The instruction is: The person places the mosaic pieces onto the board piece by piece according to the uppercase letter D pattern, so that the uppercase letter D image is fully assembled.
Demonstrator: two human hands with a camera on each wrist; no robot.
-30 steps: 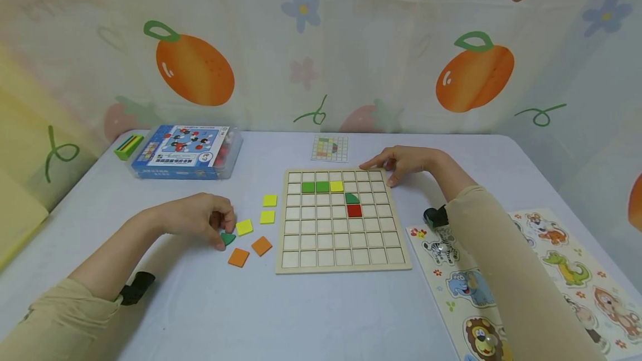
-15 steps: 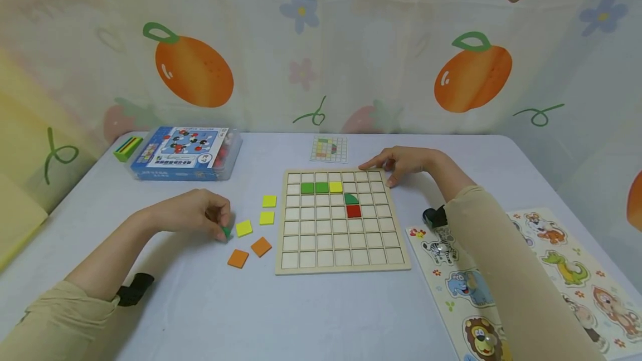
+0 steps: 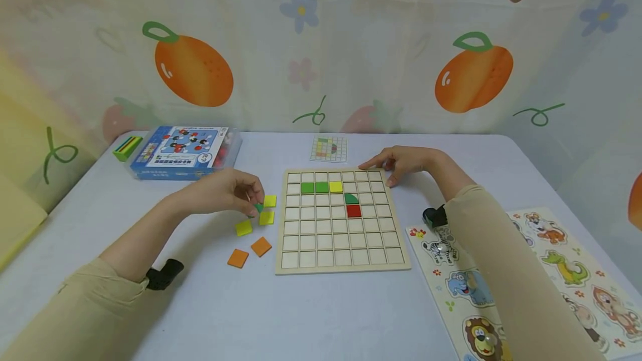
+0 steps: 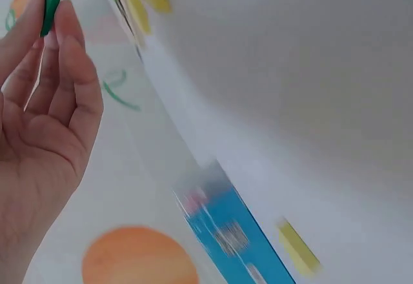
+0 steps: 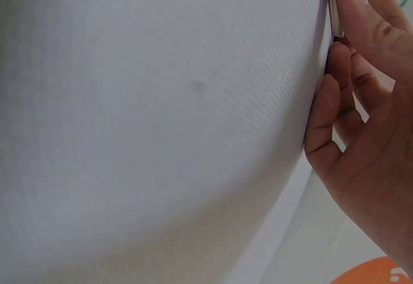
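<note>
My left hand (image 3: 225, 193) pinches a green quarter-circle tile (image 4: 50, 11) between thumb and fingertips, raised over the loose yellow tiles beside the board. My right hand (image 3: 408, 163) holds the far right corner of the wooden grid board (image 3: 346, 270), with the index finger along the far edge and the thumb at the right side. In the board's cells sit two green squares (image 3: 315, 187), a yellow square (image 3: 335, 186), a green quarter-circle (image 3: 351, 199) and a red square (image 3: 354, 211). Left of the board lie several yellow square tiles (image 3: 243, 228) and two orange tiles (image 3: 261, 247).
Behind the board lies a small printed grid card (image 3: 329, 149). A blue-labelled plastic box (image 3: 185, 152) stands at the back left, with a small green striped block (image 3: 127, 148) beside it. An animal puzzle board (image 3: 446, 294) lies under the right forearm.
My left hand has lifted the green quarter-circle tile off the table and carried it right and away, toward the board. The right hand stays at the board's corner.
</note>
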